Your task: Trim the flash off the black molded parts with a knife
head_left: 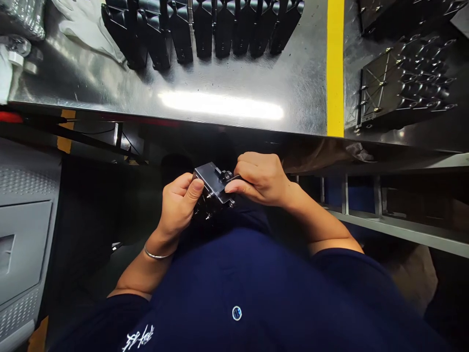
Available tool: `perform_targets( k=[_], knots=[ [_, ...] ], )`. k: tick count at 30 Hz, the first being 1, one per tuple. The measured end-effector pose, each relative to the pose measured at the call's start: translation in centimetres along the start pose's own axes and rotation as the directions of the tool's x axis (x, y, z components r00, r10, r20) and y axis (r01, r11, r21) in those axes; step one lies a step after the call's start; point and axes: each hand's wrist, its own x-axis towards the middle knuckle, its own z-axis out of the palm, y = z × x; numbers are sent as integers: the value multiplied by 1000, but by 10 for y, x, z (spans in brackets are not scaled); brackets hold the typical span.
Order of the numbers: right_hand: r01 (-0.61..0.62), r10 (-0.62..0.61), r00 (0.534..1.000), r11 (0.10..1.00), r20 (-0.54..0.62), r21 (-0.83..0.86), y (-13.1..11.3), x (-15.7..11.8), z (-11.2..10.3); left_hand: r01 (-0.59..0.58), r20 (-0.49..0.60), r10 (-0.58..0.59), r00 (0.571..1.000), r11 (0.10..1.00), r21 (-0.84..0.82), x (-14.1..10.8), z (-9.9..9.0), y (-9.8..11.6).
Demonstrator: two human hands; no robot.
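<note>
A small black part (211, 179) with a smooth flat top and small metal pins below is held in front of my body, short of the bench edge. My left hand (180, 201) grips its left end, the thumb lying along the near edge. At the part's right end, my right hand (261, 179) is closed in a pinch on a thin dark piece beside a round black knob (225, 175). Whether that piece belongs to the part or is separate cannot be made out.
On the metal bench (227, 78) stands a row of several black parts (223, 29). Yellow tape (335, 68) crosses it; right of that sit stacked black pieces (388, 88). White gloves (86, 27) lie at upper left. A grey cabinet (25, 186) stands at left.
</note>
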Motion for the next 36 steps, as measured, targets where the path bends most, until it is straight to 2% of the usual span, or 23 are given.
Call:
perform_targets(
  k=[3, 5, 7, 10, 12, 16, 19, 22, 25, 32, 34, 36],
  knots=[
    [29, -29, 1000, 998, 3, 50, 1, -1, -2, -5, -2, 5, 1000, 1000, 16, -2, -1, 1],
    [62, -53, 997, 986, -56, 158, 3, -2, -2, -26, -21, 26, 999, 1000, 15, -2, -1, 1],
    [67, -33, 992, 957, -125, 282, 3, -2, -2, -90, -92, 88, 992, 996, -15, 2, 1, 1],
    [-14, 107, 972, 913, -207, 408, -1, 4, 0, -243, -283, 206, 937, 964, -104, 13, 6, 4],
    [-81, 213, 948, 880, -236, 469, -6, 12, 3, -318, -354, 250, 901, 936, -149, 21, 11, 10],
    [-115, 326, 912, 786, -250, 607, -12, 34, 7, -357, -300, 288, 909, 911, -208, 29, 20, 25],
    [-128, 385, 894, 713, -232, 690, -11, 43, 5, -418, -270, 359, 894, 883, -212, 30, 23, 36],
    [-116, 377, 901, 687, -216, 718, -10, 45, 0, -480, -258, 430, 865, 860, -176, 30, 24, 41],
    [-110, 356, 913, 681, -197, 724, -9, 44, -2, -498, -266, 451, 852, 855, -143, 30, 25, 40],
    [-84, 330, 919, 699, -215, 711, -8, 38, 3, -472, -250, 428, 869, 869, -152, 27, 24, 38],
    [-70, 309, 925, 710, -221, 701, -7, 34, 5, -388, -196, 352, 915, 901, -195, 25, 20, 45],
    [-71, 315, 920, 717, -231, 694, -6, 30, 3, -209, -87, 192, 978, 941, -267, 23, 15, 54]
  ],
)
